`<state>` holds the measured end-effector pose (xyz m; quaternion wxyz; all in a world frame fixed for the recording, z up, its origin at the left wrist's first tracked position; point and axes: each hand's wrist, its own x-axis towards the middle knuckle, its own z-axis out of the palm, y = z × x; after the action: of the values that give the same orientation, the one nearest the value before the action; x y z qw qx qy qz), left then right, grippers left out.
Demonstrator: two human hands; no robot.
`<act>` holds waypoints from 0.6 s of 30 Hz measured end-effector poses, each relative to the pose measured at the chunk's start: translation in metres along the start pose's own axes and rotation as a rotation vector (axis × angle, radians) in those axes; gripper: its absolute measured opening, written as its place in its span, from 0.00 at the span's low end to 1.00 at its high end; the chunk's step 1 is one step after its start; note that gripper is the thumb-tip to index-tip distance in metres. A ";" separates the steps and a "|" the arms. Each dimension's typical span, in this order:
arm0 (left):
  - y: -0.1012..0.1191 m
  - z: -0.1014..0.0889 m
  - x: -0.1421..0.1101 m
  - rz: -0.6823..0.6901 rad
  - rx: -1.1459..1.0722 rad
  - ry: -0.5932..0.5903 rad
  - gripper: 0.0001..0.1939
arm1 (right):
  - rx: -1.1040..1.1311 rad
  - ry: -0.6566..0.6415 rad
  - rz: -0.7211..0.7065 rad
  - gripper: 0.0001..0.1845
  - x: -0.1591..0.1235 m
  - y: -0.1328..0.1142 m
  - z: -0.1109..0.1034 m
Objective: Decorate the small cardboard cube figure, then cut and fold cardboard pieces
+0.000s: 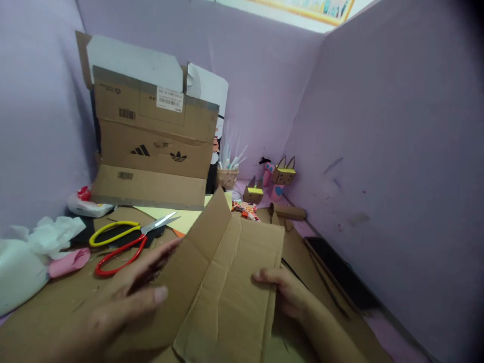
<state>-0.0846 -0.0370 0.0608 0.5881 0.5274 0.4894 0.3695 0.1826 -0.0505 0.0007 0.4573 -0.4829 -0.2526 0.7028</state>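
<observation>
A creased piece of cardboard (242, 282) stands tilted in front of me, its left flap bent up along a fold. My right hand (291, 292) grips its right edge, thumb on the front face and fingers behind. On the left flap rests the thumb of my left hand (124, 297); the other fingers of that hand reach behind the flap and are partly hidden. Just beyond my left hand lie scissors (142, 237) with one yellow and one red handle, blades apart.
An opened cardboard box (155, 136) leans at the back left. A basket of pens (227, 177) and small cardboard animal figures (284, 175) stand behind. A white bag (22, 272) and pink roll (70, 263) sit left; a dark phone-like slab (340, 272) lies right, by the wall.
</observation>
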 end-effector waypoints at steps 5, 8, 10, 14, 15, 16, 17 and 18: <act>-0.010 -0.021 0.028 -0.178 -0.258 0.081 0.33 | 0.082 -0.055 -0.088 0.27 -0.005 -0.004 -0.006; -0.018 -0.024 0.040 -0.157 -0.394 0.116 0.36 | 0.109 -0.143 -0.127 0.34 -0.006 -0.005 -0.007; -0.024 -0.022 0.046 -0.159 -0.448 0.106 0.35 | 0.108 -0.135 -0.117 0.35 -0.004 -0.005 -0.007; -0.034 -0.019 0.058 -0.169 -0.426 0.096 0.30 | 0.139 -0.068 -0.095 0.34 0.001 -0.004 -0.006; -0.036 -0.019 0.061 -0.141 -0.365 0.126 0.28 | 0.146 -0.060 -0.110 0.34 0.002 -0.004 -0.006; -0.036 -0.021 0.062 -0.096 -0.270 0.177 0.27 | 0.152 -0.050 -0.127 0.35 0.002 -0.003 -0.006; -0.036 -0.025 0.063 -0.035 -0.143 0.252 0.26 | 0.158 -0.036 -0.140 0.37 0.003 -0.002 -0.007; -0.036 -0.030 0.063 0.032 0.008 0.339 0.25 | 0.166 -0.020 -0.144 0.38 0.003 -0.002 -0.007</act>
<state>-0.1004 0.0248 0.0150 0.4889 0.4677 0.5745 0.4606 0.1897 -0.0481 -0.0021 0.5425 -0.4171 -0.2321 0.6912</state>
